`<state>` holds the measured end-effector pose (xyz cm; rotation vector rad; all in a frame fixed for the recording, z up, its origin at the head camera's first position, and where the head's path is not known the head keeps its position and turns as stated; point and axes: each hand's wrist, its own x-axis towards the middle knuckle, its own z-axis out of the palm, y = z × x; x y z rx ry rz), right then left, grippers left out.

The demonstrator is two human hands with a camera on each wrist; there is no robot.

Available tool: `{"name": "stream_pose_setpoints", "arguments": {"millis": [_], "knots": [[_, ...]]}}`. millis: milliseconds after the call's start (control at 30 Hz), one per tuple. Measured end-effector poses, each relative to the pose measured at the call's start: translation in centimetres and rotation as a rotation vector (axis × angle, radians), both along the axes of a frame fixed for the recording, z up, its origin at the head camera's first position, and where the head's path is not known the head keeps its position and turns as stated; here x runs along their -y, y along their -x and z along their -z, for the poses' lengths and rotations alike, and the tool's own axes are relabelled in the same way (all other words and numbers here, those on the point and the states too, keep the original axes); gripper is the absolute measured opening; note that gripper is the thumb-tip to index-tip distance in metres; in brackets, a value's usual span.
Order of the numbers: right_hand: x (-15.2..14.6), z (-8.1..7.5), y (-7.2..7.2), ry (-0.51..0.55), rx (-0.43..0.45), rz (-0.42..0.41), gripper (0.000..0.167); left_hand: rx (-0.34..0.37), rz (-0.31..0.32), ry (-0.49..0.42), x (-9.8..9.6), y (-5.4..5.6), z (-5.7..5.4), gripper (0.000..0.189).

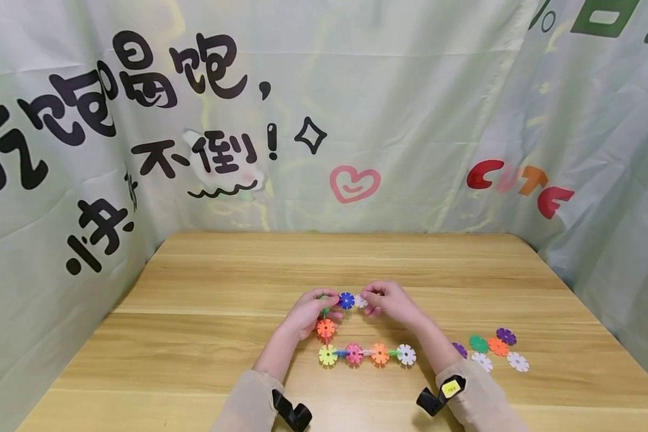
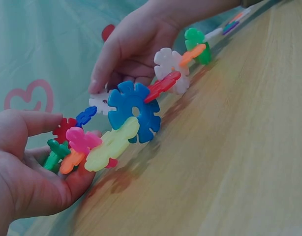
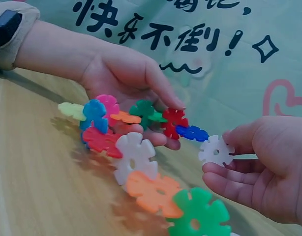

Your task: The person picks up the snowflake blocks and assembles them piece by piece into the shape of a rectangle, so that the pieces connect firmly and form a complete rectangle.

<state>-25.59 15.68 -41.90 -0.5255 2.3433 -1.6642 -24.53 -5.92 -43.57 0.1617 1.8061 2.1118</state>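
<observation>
A chain of colourful notched plastic snowflake discs bends round in front of me. My left hand grips its far left part, thumb and finger on a red disc, while green discs sit by its palm. A dark blue disc joins the red one to a white disc. My right hand pinches that white disc between thumb and fingers. The near side runs from a yellow disc through pink and orange ones to another white disc.
Loose discs lie on the wooden table beside my right forearm, among them a green disc, an orange disc and a white disc. A printed curtain hangs behind the table and along its sides.
</observation>
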Motion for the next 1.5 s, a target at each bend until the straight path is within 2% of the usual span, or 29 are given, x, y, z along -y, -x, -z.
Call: {"name": "stream_pose_setpoints", "arguments": {"millis": [233,600,833,1100,1500], "knots": [[0.3,0.1,0.0,0.048,-0.003,0.035,0.021,-0.003,-0.004,0.004,0.0,0.1,-0.1,0.027],[0.1,0.1,-0.1,0.030,-0.026,0.034,0.021,-0.001,-0.015,0.009,0.0,0.0,-0.1,0.029],[0.4,0.3,-0.1,0.005,-0.055,0.018,0.021,-0.004,0.003,0.003,0.0,-0.1,-0.2,0.028],[-0.5,0.4,0.0,0.046,-0.052,-0.044,0.025,-0.020,0.027,-0.024,0.1,-0.2,-0.5,0.029],[-0.8,0.9,0.2,0.139,0.052,-0.030,0.029,-0.021,0.078,-0.081,0.0,-0.1,-0.3,0.028]]}}
